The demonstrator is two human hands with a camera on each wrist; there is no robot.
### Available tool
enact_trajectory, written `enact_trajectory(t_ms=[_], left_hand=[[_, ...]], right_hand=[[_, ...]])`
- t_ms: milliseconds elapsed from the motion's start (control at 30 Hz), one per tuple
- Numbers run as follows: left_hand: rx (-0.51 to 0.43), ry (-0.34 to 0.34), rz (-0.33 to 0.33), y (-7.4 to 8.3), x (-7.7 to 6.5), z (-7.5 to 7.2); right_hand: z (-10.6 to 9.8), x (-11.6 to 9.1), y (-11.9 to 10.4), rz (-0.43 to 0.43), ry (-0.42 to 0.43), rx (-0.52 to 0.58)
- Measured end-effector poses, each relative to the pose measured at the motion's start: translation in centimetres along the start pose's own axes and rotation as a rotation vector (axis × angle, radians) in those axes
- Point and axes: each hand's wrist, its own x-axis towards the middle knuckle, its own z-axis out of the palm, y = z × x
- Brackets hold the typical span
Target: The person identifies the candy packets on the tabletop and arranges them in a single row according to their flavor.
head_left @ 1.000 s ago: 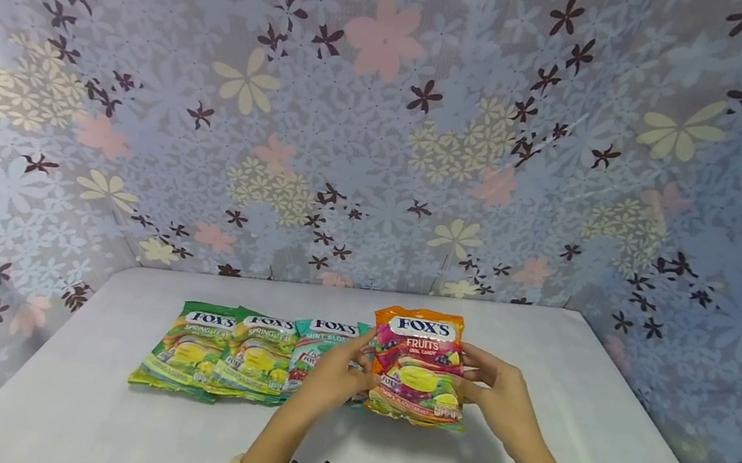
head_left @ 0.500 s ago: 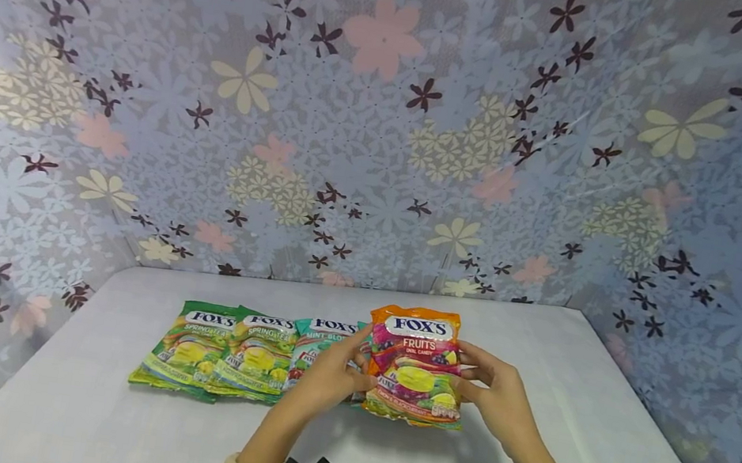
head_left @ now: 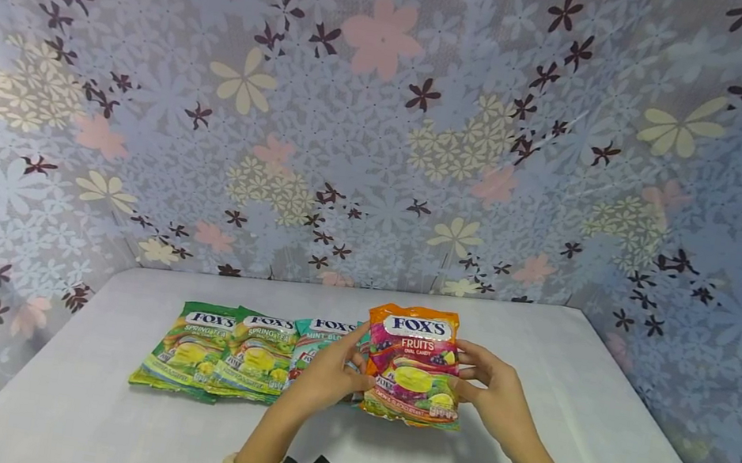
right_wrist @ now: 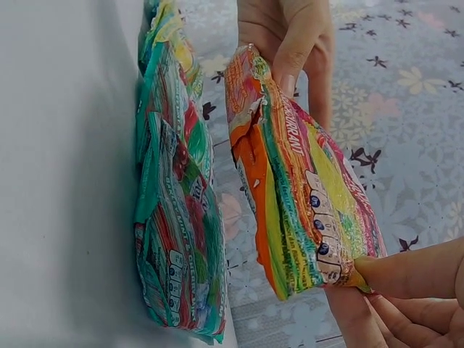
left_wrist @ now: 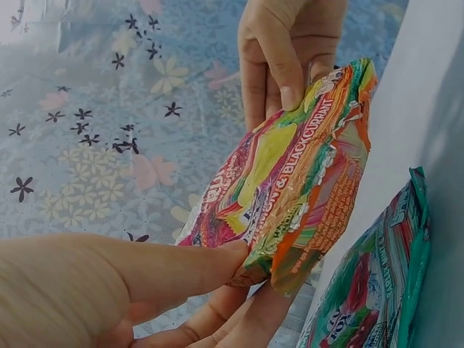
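Note:
A FOX'S Fruits candy bag (head_left: 414,366), orange and magenta with a yellow candy picture, is held between both hands above the table. My left hand (head_left: 324,376) pinches its left edge, thumb (left_wrist: 196,268) on the printed front and fingers behind. At the opposite edge my right hand (head_left: 498,394) pinches it likewise, the thumb (right_wrist: 406,272) in front. Below the held bag, teal mint candy bags (right_wrist: 181,239) lie on the table, partly covered by it and by my left hand in the head view.
Two green FOX'S Spring Tea bags (head_left: 188,348) lie overlapping at the left of the row. A white cloth covers the table (head_left: 96,430). Flowered fabric (head_left: 370,143) stands as a wall behind and at both sides.
Both hands have shifted the Fruits candy bag slightly to the left, and both still grip it. The bags on the table have stayed put.

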Motion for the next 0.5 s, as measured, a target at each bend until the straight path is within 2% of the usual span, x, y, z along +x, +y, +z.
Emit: enact_trajectory(t_ms=[500], left_hand=[[-0.001,-0.005,0.007,-0.56,0.11,0.09]], right_hand=[[-0.07,0.26,0.57,0.026,-0.012,0.044]])
